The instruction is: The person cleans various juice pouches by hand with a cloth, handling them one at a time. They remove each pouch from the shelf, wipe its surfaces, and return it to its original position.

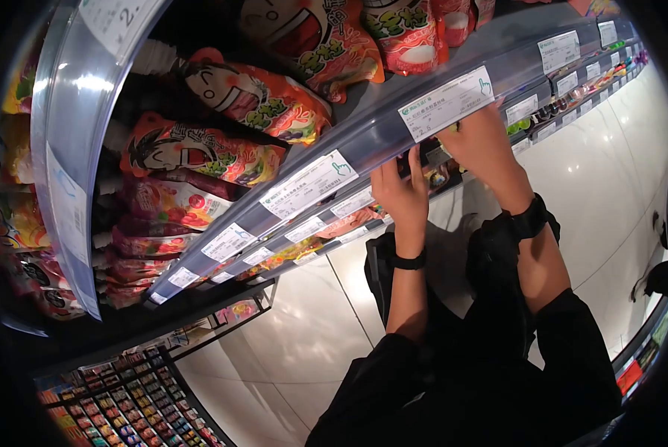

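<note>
My left hand (pixel 401 195) reaches up to the lower shelf, just under the upper shelf's price strip. Its fingers are stretched and apart, with a dark gap between them. Further right, my right hand (pixel 480 145) is bent with its fingers curled in beneath a large price label (pixel 446 103). A small yellow-green bit shows by its fingertips; what they grip, if anything, is mostly hidden. Small packaged goods (pixel 442 173) lie on the lower shelf between and behind the hands. Dark bands circle both wrists.
Red pouches with cartoon faces (pixel 256 97) lie on the upper shelf, beside fruit-printed pouches (pixel 174 201). Clear price strips (pixel 312 186) edge the shelves. A rack of small packages (pixel 129 406) stands at lower left. Pale floor tiles (pixel 289 335) run below; dark objects (pixel 658 279) sit at right.
</note>
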### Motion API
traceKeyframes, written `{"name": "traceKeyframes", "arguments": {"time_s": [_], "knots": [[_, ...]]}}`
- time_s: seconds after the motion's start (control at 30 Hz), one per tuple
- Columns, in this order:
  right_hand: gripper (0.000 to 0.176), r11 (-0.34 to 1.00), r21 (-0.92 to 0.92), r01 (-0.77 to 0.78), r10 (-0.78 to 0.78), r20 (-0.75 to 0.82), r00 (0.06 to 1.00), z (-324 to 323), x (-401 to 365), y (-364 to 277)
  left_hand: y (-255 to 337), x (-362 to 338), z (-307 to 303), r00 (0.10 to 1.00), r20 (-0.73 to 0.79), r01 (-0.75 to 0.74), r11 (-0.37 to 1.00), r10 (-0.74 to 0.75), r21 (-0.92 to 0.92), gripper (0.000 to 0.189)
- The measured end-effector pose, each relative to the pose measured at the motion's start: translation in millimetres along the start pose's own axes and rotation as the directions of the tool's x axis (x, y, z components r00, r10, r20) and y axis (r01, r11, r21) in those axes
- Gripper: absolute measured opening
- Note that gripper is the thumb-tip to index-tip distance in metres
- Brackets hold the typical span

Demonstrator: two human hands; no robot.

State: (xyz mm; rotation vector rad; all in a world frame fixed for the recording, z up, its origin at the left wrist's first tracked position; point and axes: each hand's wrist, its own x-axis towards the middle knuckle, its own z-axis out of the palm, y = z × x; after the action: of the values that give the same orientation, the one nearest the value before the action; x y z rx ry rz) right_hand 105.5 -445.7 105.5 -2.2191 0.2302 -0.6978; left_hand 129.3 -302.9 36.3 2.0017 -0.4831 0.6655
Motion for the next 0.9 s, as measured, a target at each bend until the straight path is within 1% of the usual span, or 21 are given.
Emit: {"name": "traceKeyframes", "arguments": {"time_s": [0.07,0.13,0.17,0.23,0.27,0.3,0.33,0.37,0.4,0.47,0.5,0.53,0.57,0.63,0.67,0.73,0.77,0.8,0.83,0.87,0.9], "knots": [[0.024,0.999,-0.009,-0.034,0.034,0.008,0.999,-3.0,-2.2,-1.0,0.7,0.0,0.9,0.974,0.095,0.217,0.97,-0.207,-0.11,0.022],[0.025,0.995,-0.07,0.078,-0.08,-0.031,0.996,-3.8,-2.7,-2.0,0.0,1.2,5.9,0.97,0.072,0.241,0.956,-0.232,-0.165,0.02],[0.025,0.994,-0.07,0.082,-0.084,-0.033,0.996,-6.2,-3.6,-4.3,-0.4,1.3,6.8,0.964,0.056,0.266,0.939,-0.26,-0.217,0.019],[0.026,0.997,-0.07,-0.025,0.023,-0.033,0.999,-13.5,-3.0,-10.2,2.7,4.8,4.5,0.971,0.035,0.238,0.95,-0.236,-0.202,0.019],[0.026,0.997,-0.072,-0.016,0.014,-0.034,0.999,-14.3,-2.1,-7.7,4.1,6.7,3.7,0.977,0.02,0.214,0.96,-0.213,-0.183,0.018],[0.027,0.999,0.0,-0.035,0.035,-0.019,0.999,-14.5,-1.2,-4.7,4.6,9.1,3.8,0.977,0.016,0.212,0.959,-0.213,-0.187,0.018],[0.028,0.996,0.071,-0.058,0.058,-0.003,0.998,-14.7,-0.7,-2.4,4.5,12.0,4.8,0.986,0.034,0.164,0.974,-0.161,-0.154,0.019],[0.028,0.996,0.069,-0.056,0.057,-0.003,0.998,-14.3,-1.0,-0.9,4.3,14.6,5.6,0.992,0.055,0.116,0.986,-0.11,-0.121,0.02],[0.028,0.997,0.062,-0.04,0.04,-0.003,0.999,-14.0,-1.1,-3.1,3.4,17.5,5.8,0.992,0.056,0.119,0.985,-0.113,-0.122,0.02],[0.029,0.998,0.053,-0.031,0.03,0.003,1.0,-13.3,-2.1,-4.1,1.5,21.1,5.0,0.998,0.047,-0.032,0.999,0.03,0.035,0.022],[0.027,1.0,-0.022,-0.007,0.007,0.002,1.0,-12.5,-1.5,-2.1,5.6,21.8,2.8,0.998,0.034,0.057,0.996,-0.054,-0.065,0.022],[0.026,0.995,-0.098,0.015,-0.015,0.004,1.0,-13.4,-2.4,-0.1,9.3,21.3,-0.7,0.998,0.039,0.061,0.996,-0.058,-0.068,0.022],[0.026,0.995,-0.101,0.01,-0.009,0.005,1.0,-15.2,-4.8,1.0,12.8,20.0,-5.6,0.999,0.037,0.036,0.997,-0.033,-0.066,0.021],[0.023,0.963,-0.224,0.148,-0.149,0.013,0.989,-17.4,-9.2,1.8,12.4,16.3,-13.5,0.999,0.048,-0.007,0.994,0.013,-0.113,0.022],[0.023,0.964,-0.225,0.145,-0.146,0.013,0.989,-20.2,-10.8,0.7,12.5,14.1,-17.5,0.999,0.051,-0.006,0.993,0.012,-0.114,0.022],[0.019,0.982,-0.064,0.18,-0.171,0.119,0.978,-31.0,-14.1,-7.3,15.2,11.4,-33.6,0.995,0.096,0.03,0.977,-0.009,-0.211,0.022],[0.019,0.981,-0.063,0.181,-0.172,0.121,0.978,-37.3,-15.6,-13.5,13.8,10.6,-48.6,0.978,0.21,0.07,0.973,-0.023,-0.218,0.032],[0.018,0.993,0.073,0.095,-0.11,0.226,0.968,-44.5,-17.6,-21.1,12.0,6.1,-55.7,0.978,0.206,0.07,0.973,-0.025,-0.218,0.032],[0.017,0.98,0.197,-0.004,-0.064,0.337,0.939,-49.8,-21.0,-28.6,6.6,0.4,-62.5,0.947,0.32,0.168,0.906,-0.039,-0.389,0.041],[0.017,0.98,0.197,0.003,-0.071,0.34,0.938,-54.1,-27.1,-34.9,0.2,-6.0,-70.1,0.903,0.429,0.276,0.8,-0.026,-0.532,0.05],[0.016,0.941,0.31,-0.134,-0.012,0.428,0.903,-58.9,-35.2,-40.8,-11.4,-15.9,-77.9,0.832,0.555,0.364,0.731,0.024,-0.577,0.066]]}}
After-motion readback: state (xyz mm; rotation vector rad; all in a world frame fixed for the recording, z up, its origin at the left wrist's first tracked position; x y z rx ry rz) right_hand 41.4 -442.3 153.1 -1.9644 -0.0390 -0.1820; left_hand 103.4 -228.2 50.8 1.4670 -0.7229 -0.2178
